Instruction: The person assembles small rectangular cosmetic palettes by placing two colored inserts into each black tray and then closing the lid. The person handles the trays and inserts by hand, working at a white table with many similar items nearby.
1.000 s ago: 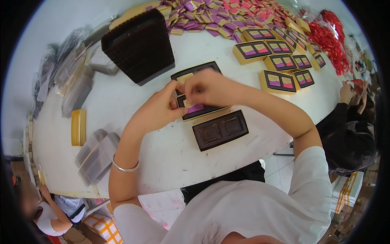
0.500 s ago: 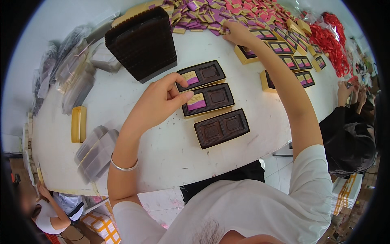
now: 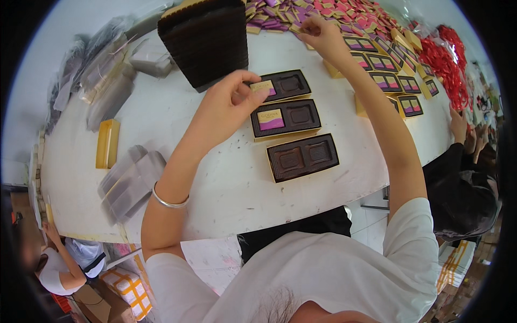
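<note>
My left hand (image 3: 229, 102) hovers at the far one of three gold boxes with dark two-slot trays, thumb and fingers apart. In that far box (image 3: 291, 84), a gold-and-purple wrapped square (image 3: 264, 87) fills the left slot, partly behind my fingers; the right slot is bare. The middle box (image 3: 301, 114) likewise has one wrapped square (image 3: 271, 120) on its left. Both slots of the near box (image 3: 303, 158) are bare. At the near edge of the pile of wrapped squares (image 3: 280, 16), my right hand (image 3: 326, 40) has its fingers curled together; what they hold is too small to make out.
Filled boxes (image 3: 383, 63) stand in rows beyond my right forearm. A tall stack of dark trays (image 3: 207, 46) rises behind my left hand. Clear plastic lids (image 3: 132, 180) and a gold box base (image 3: 107, 144) lie left, red ribbon (image 3: 447, 64) far right. Other people sit at both sides.
The view has shifted, so the boxes sit higher and further right in the picture. My left hand has moved from between the middle and far boxes to the far box. My right hand stays by the pile.
</note>
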Action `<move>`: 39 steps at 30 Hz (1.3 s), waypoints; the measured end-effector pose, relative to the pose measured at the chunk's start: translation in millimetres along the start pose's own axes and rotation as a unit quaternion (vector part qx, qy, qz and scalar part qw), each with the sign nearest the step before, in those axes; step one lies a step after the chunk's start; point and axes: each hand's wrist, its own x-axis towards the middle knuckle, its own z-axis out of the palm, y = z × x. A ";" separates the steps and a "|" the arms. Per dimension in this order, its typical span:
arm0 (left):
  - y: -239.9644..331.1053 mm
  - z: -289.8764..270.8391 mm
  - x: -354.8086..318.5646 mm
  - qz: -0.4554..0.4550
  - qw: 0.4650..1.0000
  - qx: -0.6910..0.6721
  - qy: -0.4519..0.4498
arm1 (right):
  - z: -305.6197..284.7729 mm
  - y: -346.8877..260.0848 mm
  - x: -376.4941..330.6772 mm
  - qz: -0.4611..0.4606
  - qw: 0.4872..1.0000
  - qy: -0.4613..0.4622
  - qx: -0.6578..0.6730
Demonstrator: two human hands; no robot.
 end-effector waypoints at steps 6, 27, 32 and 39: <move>9.7 5.9 0.7 0.022 0.992 -0.123 -0.010 | -23.3 -114.2 -95.7 -0.217 0.970 -0.076 0.080; 14.0 8.2 -23.5 -0.046 0.921 0.127 -0.365 | -30.5 -111.2 -167.2 -0.066 0.910 -0.334 0.236; 10.6 7.5 -22.7 -0.050 0.923 0.117 -0.363 | -21.1 -114.1 -157.2 -0.115 0.918 -0.354 0.139; 19.5 3.2 -21.7 -0.062 0.927 0.100 -0.355 | -29.0 -95.3 -146.6 -0.173 0.909 -0.274 0.261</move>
